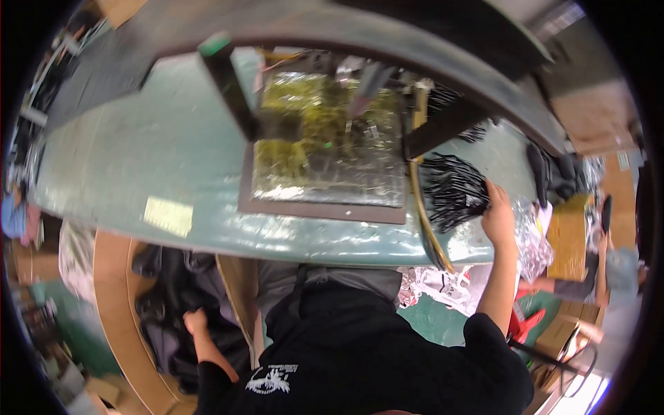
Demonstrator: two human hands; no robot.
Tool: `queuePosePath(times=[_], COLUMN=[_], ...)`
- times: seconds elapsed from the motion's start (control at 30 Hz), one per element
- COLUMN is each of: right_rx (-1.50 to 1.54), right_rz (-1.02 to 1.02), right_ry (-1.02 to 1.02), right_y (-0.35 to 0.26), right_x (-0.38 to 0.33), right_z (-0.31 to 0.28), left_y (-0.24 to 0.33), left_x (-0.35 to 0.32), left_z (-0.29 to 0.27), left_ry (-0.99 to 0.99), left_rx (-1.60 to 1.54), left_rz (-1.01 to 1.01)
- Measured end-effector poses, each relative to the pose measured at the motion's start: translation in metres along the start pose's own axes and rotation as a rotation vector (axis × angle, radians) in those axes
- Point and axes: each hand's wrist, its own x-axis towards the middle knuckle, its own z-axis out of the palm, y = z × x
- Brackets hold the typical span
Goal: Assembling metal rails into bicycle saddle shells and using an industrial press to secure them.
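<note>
My right hand [499,211] reaches over the green-topped table, its fingers curled round the gathered end of a bundle of thin black strips [449,192]. The loose ends fan out to the left. My left hand [196,321] is down in an open cardboard box [114,304] left of my body, closed among black, soft-looking pieces [181,283]. What its fingers hold is hidden. At the table's middle, a dark plate [321,209] carries a pad wrapped in clear and yellowish film [332,173].
A dark metal frame [422,59] arches over the table [124,138]. A yellow-black cable [419,200] hangs beside the plate. More black strips [443,104] lie farther back. A pale paper label [168,215] sits near the front edge. Another person's arm [603,266] shows at far right.
</note>
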Motion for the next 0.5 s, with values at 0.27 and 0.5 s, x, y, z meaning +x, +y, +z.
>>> queuePosePath(times=[0.27, 0.5], right_rx=[-0.259, -0.258], right_rz=[-0.202, -0.110], right_ry=[-0.056, -0.050], right_y=[-0.003, -0.027], right_x=[0.028, 0.034], right_z=[-0.025, -0.030], left_y=[-0.028, 0.061], left_x=[-0.060, -0.102], left_z=[0.147, 0.063], left_ry=[-0.393, -0.319], left_rx=[0.082, -0.454], left_rz=[0.451, -0.050])
